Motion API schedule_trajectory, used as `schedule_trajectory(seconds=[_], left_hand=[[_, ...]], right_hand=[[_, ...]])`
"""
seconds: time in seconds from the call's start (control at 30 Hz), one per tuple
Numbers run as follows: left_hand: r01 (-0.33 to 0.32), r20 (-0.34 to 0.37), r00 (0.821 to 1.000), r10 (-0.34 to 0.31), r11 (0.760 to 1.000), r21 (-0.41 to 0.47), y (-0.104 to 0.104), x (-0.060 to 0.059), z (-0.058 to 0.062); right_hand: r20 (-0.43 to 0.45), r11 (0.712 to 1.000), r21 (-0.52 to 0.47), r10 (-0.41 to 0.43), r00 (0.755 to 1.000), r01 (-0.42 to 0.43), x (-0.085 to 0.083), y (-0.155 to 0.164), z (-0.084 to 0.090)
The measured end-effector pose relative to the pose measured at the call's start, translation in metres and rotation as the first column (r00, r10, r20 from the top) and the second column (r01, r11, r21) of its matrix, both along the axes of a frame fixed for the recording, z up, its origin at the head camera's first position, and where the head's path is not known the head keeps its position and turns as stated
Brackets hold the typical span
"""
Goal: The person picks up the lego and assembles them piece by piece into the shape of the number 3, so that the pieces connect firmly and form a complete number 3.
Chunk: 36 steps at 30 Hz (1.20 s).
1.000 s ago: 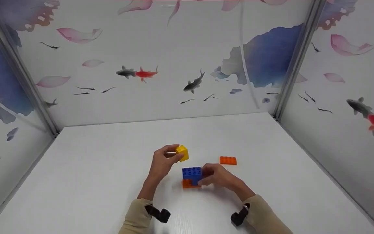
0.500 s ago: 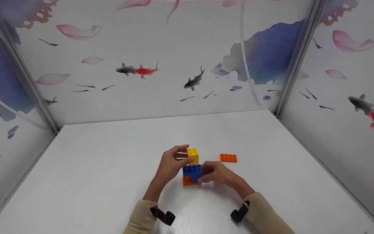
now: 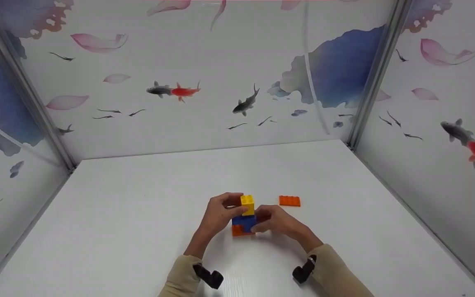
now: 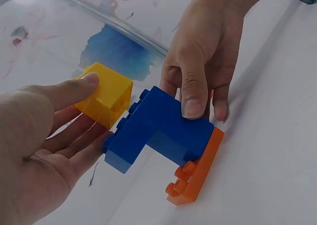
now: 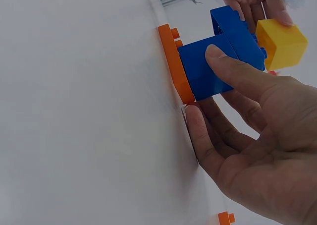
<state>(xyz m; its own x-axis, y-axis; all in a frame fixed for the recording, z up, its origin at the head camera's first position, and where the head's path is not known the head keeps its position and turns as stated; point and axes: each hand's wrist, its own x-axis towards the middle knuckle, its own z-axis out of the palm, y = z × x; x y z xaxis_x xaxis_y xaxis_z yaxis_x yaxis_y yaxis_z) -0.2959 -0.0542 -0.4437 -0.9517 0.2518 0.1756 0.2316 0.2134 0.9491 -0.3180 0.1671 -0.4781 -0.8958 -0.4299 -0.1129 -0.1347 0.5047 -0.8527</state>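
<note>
My left hand (image 3: 220,214) pinches a yellow toy brick (image 3: 247,205) between thumb and fingers. Its hollow underside faces the studs of two joined blue bricks (image 4: 171,126), right at their top. The upper blue brick juts out past the lower one, which sits on an orange studded plate (image 4: 202,173) on the table. From the other side, my right hand (image 3: 282,222) grips the lower blue brick, thumb on its near face and fingers behind, partly hidden. Some orange studs show beneath the overhang in the left wrist view.
A second orange studded plate (image 3: 289,201) lies on the white table (image 3: 138,231), behind and right of the right hand. White panels (image 3: 229,49) printed with fish and petals enclose the back and sides. Both wrists carry a black camera mount (image 3: 303,270).
The left hand has carried the yellow brick rightward and down, from the left of the blue bricks to right over their studs. The right hand keeps its grip in the same place.
</note>
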Motion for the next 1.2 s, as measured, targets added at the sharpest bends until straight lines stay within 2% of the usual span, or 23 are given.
schedule_trajectory(seconds=[0.27,0.67,0.83,1.2], left_hand=[[0.012,0.034,0.999,-0.011,1.000,-0.007,0.003,0.000,-0.003],[0.067,0.036,0.997,-0.068,0.998,0.021,0.001,-0.003,-0.012],[0.076,0.043,0.996,-0.077,0.997,0.029,-0.001,-0.006,-0.016],[0.097,-0.039,0.994,-0.098,0.994,-0.045,-0.001,-0.008,-0.014]], right_hand=[[-0.014,1.000,0.014,0.013,1.000,-0.012,-0.002,-0.001,0.000],[-0.016,1.000,0.019,0.006,1.000,-0.006,-0.001,0.000,-0.001],[-0.004,1.000,-0.017,0.024,1.000,-0.024,0.000,0.001,0.000],[-0.023,1.000,-0.006,0.031,0.999,-0.031,-0.001,0.001,-0.001]])
